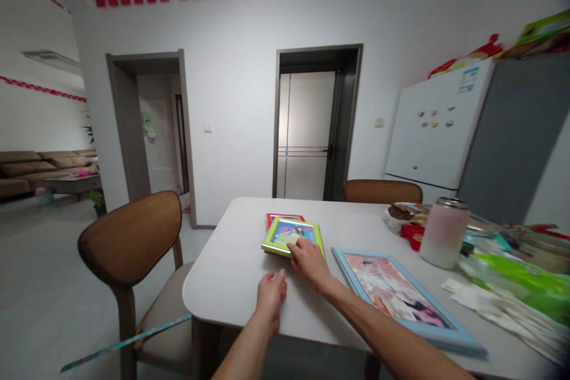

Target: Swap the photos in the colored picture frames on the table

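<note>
A small picture frame with a lime-green border [320,236] lies tilted over a red picture frame [285,216] on the white table [231,261]. My right hand [310,261] grips the green frame by its near right part, fingers over its front; the fingers' undersides are hidden. Just nearer to me, my left hand [271,295] is held above the table edge, loosely curled and empty, apart from the frames. To the right of my right hand, a larger light-blue picture frame [445,338] with a pink picture lies flat, partly behind my right forearm.
On the table's right stand a pink-white bottle [445,234], white cloth gloves [503,314] and a green plastic package [525,276]. One wooden chair [133,243] is at the left, another [383,191] behind the table. A patterned strip [129,341] crosses the left chair.
</note>
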`<state>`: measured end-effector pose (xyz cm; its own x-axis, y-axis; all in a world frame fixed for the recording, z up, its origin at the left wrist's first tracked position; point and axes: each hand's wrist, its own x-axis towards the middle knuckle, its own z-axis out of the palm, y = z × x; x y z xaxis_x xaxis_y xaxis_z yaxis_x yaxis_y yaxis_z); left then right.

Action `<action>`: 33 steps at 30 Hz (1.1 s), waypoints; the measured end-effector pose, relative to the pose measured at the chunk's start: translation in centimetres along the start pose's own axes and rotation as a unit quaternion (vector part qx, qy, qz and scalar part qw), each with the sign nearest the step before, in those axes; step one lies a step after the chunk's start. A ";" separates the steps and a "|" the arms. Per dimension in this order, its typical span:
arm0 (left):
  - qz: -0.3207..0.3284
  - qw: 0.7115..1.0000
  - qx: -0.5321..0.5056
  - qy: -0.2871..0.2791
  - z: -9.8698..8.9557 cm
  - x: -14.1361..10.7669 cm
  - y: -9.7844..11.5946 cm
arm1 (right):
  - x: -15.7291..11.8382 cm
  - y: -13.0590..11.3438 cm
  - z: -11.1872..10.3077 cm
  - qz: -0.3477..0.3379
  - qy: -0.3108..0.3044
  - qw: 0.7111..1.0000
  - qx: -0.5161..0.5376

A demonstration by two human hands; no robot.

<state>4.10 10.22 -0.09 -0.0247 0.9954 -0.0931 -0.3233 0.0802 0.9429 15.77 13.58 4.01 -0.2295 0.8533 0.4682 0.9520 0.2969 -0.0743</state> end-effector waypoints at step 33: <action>0.601 0.610 0.514 -0.047 0.9 -9.0 -4.3 | -12.1 2.3 -4.8 0.249 -0.109 0.779 0.566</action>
<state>6.59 0.96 -3.05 0.4107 0.3624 0.8367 0.6404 -0.7678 0.0183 21.66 1.85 2.37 -0.0345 0.9992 -0.0184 0.1748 -0.0121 -0.9845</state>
